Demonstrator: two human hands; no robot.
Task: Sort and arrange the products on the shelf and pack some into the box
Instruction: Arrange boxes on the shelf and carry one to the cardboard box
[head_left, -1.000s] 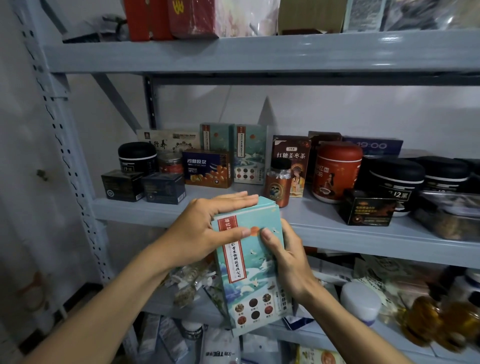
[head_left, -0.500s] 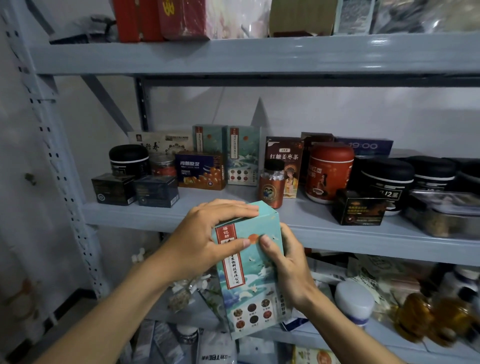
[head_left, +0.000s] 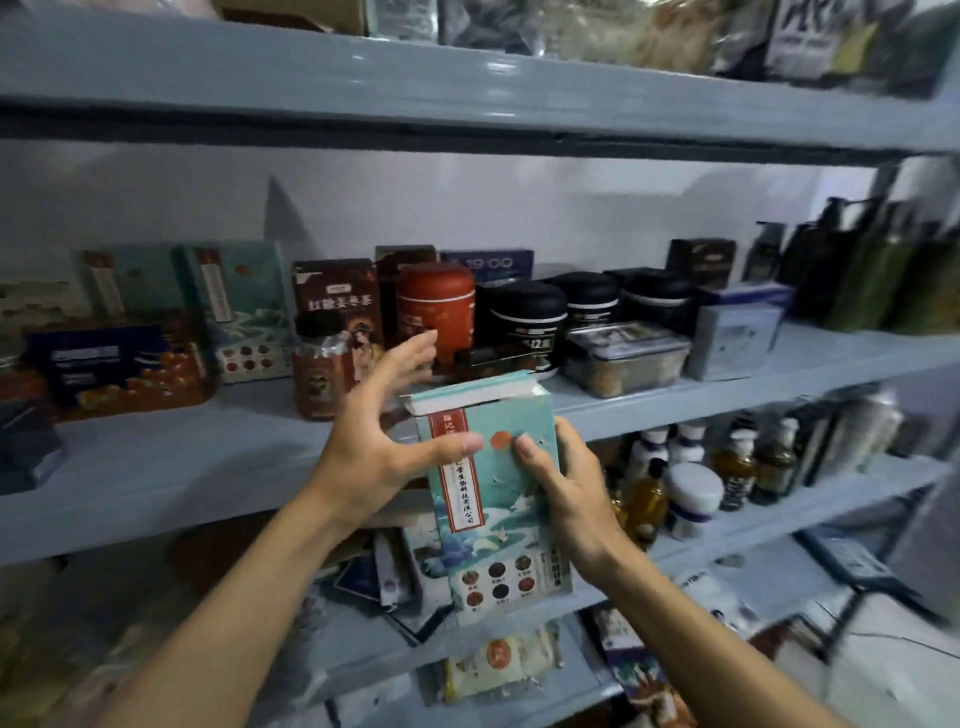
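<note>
Before the grey shelf (head_left: 156, 467), the right hand (head_left: 566, 493) grasps a teal box (head_left: 498, 519) upright — the left hand (head_left: 374, 441), fingers spread and released, thumb touching its front.

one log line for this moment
right hand: grips teal box | left hand: thumb on its front, fingers spread | top flap: ajar
</note>
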